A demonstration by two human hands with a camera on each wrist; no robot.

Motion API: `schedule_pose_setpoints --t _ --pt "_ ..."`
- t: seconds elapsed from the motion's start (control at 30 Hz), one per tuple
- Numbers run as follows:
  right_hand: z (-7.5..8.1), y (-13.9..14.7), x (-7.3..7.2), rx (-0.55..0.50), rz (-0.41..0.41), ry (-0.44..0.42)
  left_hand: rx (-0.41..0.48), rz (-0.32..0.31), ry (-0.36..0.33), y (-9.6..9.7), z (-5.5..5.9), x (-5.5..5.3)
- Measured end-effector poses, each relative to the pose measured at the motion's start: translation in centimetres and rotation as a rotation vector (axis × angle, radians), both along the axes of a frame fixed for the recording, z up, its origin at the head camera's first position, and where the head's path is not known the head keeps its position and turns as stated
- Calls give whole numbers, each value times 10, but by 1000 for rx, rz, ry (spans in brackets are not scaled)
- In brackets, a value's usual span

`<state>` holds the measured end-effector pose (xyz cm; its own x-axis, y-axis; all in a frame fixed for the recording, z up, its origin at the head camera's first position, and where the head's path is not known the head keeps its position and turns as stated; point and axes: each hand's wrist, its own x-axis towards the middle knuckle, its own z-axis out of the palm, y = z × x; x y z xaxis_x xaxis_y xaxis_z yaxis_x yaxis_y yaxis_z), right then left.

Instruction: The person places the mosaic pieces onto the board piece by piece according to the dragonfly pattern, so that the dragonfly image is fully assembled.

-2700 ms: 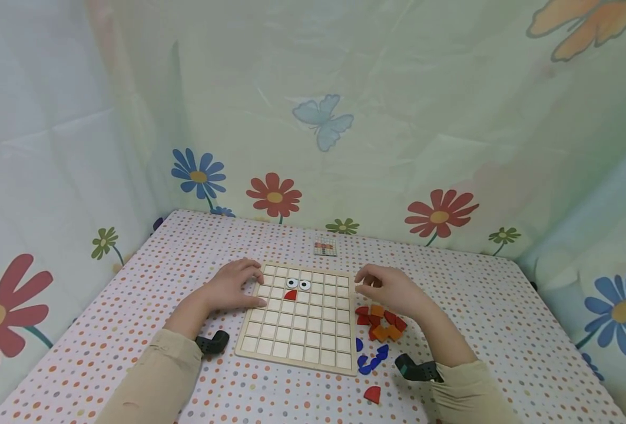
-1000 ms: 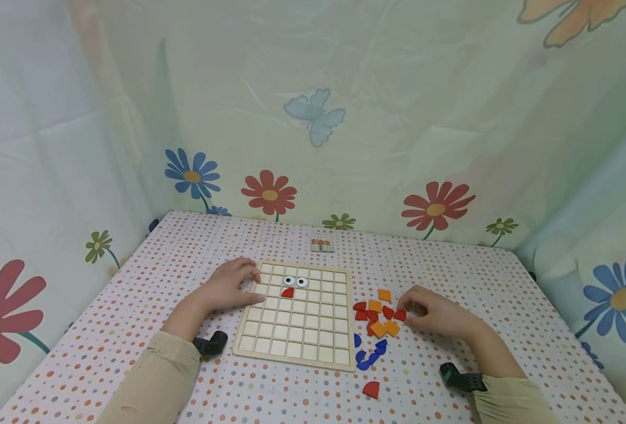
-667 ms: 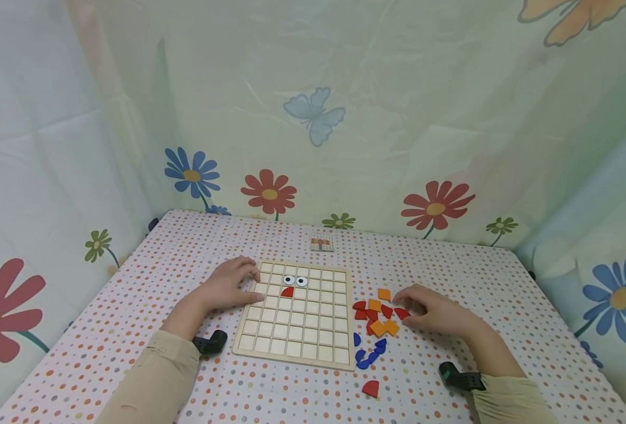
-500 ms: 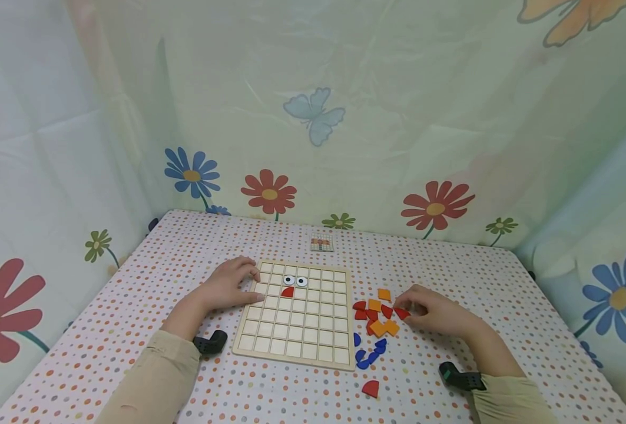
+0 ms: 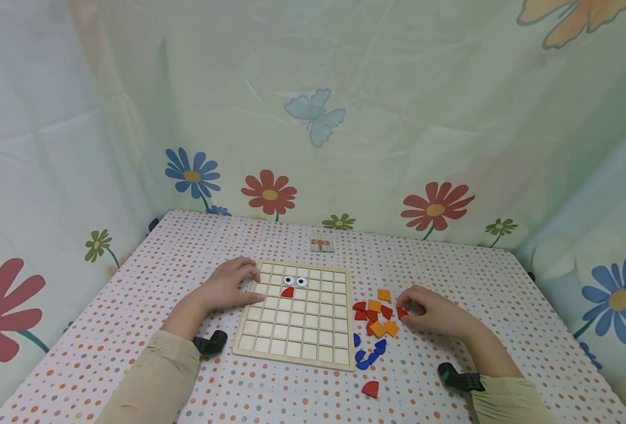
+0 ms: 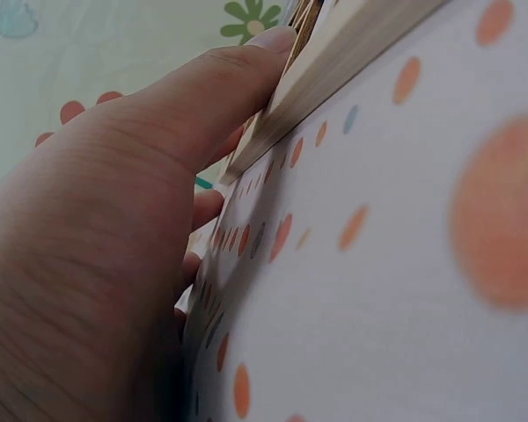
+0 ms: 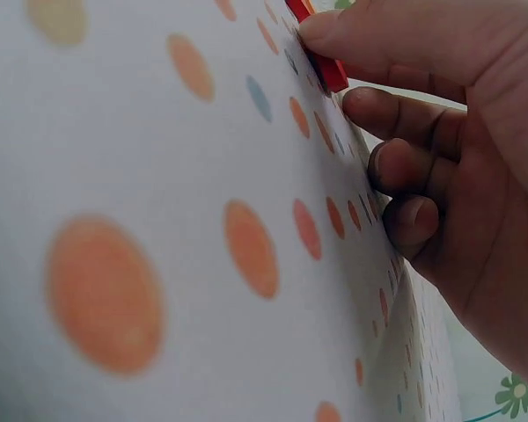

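Wooden board (image 5: 294, 318): gridded, flat on the spotted cloth (image 5: 201, 400); landmark for all entries below.

Left hand (image 5: 230, 285): at the left rim of the board. Thumb on top of the rim, spread well apart from the fingers; touching, not pinching.

Right hand (image 5: 431, 307): to the right of the board, at the outer side of the loose pieces. Pinching one red piece between thumb and index finger; remaining fingers loosely bent.

Held red piece (image 5: 401, 314): to the right of the board, at the fingertips, close to the cloth. Fully lifted or partly resting: cannot tell.

Two eye pieces (image 5: 301, 282): side by side on the board, second row from its far edge.

Placed red quarter (image 5: 287, 292): on the board, directly below the left eye.

Orange squares (image 5: 384, 295) and loose red pieces (image 5: 386, 311): clustered just right of the board.

Blue pieces (image 5: 380, 344): near the lower right side of the board.

Lone red quarter (image 5: 370, 388): beyond the near right corner of the board.

Small card (image 5: 321, 242): beyond the far edge of the board, printed with a grid pattern.

Handling notes, by judgement: apparent step, picking up the red piece. Best to grip by the thin edges, leaving the corner free; raise above the neighbours before crossing to the board; steady the rim lightly, without nudging the placed pieces.
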<state>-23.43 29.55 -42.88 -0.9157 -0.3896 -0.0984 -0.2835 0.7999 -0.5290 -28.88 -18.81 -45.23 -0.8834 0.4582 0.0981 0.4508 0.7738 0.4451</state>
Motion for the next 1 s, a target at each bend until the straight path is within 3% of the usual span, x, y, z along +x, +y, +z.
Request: schedule_pose_setpoints --t 0.27,0.43,0.67,1.0 --pt "6 -4 0 -4 -57 -29 -4 10 -4 0 -1 0" --pt "16 -12 1 -14 -58 1 -10 20 -9 1 0 0" --pt "37 -42 -5 -21 4 61 6 21 -11 2 3 2" --pt "55 -103 -26 -36 106 41 10 23 -2 1 1 1"
